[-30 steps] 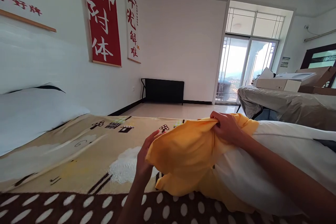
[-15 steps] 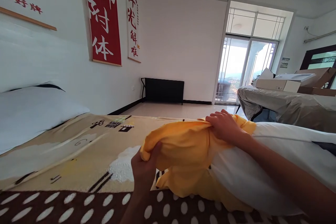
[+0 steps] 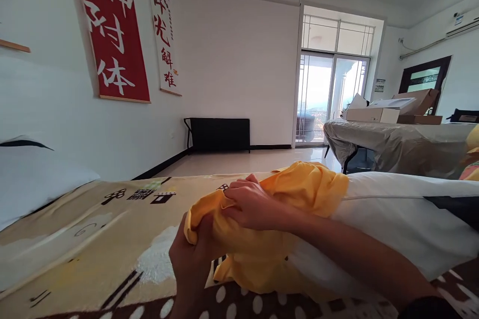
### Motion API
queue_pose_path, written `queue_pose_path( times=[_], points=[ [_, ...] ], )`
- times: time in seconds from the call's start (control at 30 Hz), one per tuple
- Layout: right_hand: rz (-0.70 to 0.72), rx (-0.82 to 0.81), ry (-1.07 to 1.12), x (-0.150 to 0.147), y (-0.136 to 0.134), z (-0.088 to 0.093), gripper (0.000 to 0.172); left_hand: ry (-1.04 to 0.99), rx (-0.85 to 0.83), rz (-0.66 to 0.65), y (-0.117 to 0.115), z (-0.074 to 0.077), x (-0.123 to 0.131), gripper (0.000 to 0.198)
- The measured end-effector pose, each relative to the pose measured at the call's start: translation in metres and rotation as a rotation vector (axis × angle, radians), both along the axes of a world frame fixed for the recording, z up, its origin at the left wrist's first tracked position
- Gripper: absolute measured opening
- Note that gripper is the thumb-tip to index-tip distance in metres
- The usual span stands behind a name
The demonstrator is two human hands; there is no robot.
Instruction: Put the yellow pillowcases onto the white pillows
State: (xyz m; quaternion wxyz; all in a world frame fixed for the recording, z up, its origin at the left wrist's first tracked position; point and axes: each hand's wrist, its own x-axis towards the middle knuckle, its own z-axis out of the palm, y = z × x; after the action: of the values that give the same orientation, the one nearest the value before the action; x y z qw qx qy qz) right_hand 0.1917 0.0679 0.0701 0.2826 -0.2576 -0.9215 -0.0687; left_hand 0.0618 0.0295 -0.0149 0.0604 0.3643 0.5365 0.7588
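A broad white wall [image 3: 239, 65] spans the back of a bright room, above a bed spread with a tan blanket [image 3: 116, 234] whose near border is brown with white spots. Daylight comes through a glass door [image 3: 314, 94] at the wall's right end. Nearer, on the right, a counter [image 3: 404, 147] draped in clear plastic carries cardboard boxes [image 3: 374, 115]. A white pillow [image 3: 396, 204] with a dark patch lies on the right of the bed; a second pillow [image 3: 37, 189] rests at the far left, beside the side wall. A red banner [image 3: 116, 40] and a narrower white banner [image 3: 164, 35] hang on that side wall, and a black panel [image 3: 220, 134] stands upright on the floor near the corner.

A yellow cloth [image 3: 314, 184] lies bunched on the bed in the foreground, gathered against the left end of the near white pillow. The person's right hand [image 3: 249, 204] reaches across the cloth, its grip closed on a fold. Just beside it, the left hand [image 3: 194, 249] has its grip closed around the cloth's turned edge, thumb over the fabric.
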Motion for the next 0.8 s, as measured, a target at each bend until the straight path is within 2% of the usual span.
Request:
queue_pose_path(
  times=[0.07,0.17,0.23,0.3,0.4,0.5,0.6,0.67,0.73,0.8],
  points=[
    [0.017,0.020,0.038,-0.001,0.003,-0.001,0.022,-0.034,-0.012,-0.028,0.000,0.000,0.000,0.039],
    [0.020,-0.001,0.113,0.000,0.000,-0.001,0.020,-0.068,-0.030,-0.104,0.000,-0.001,-0.003,0.039],
    [0.050,-0.017,0.081,-0.001,-0.003,0.000,0.019,-0.030,-0.018,-0.145,0.000,0.000,-0.006,0.040],
    [0.079,0.009,0.009,-0.003,-0.004,0.000,0.019,0.009,-0.009,-0.131,-0.001,0.001,-0.008,0.041],
    [0.056,0.149,-0.058,-0.010,-0.004,-0.007,0.016,-0.013,0.002,-0.101,0.000,0.003,-0.010,0.041],
    [-0.028,0.370,-0.091,-0.020,-0.007,-0.017,0.011,-0.036,0.061,-0.158,0.003,0.002,-0.016,0.038],
    [-0.063,0.541,-0.120,-0.026,-0.009,-0.023,0.021,-0.014,0.129,-0.211,0.007,0.000,-0.027,0.037],
    [-0.011,0.577,-0.151,-0.025,-0.007,-0.023,0.026,-0.042,0.123,-0.152,0.010,-0.002,-0.033,0.040],
    [0.036,0.558,-0.178,-0.019,-0.003,-0.020,0.022,-0.094,0.109,-0.078,0.010,-0.002,-0.034,0.041],
    [0.018,0.523,-0.201,-0.011,0.002,-0.016,0.018,-0.114,0.102,-0.069,0.009,-0.003,-0.031,0.041]
  ],
)
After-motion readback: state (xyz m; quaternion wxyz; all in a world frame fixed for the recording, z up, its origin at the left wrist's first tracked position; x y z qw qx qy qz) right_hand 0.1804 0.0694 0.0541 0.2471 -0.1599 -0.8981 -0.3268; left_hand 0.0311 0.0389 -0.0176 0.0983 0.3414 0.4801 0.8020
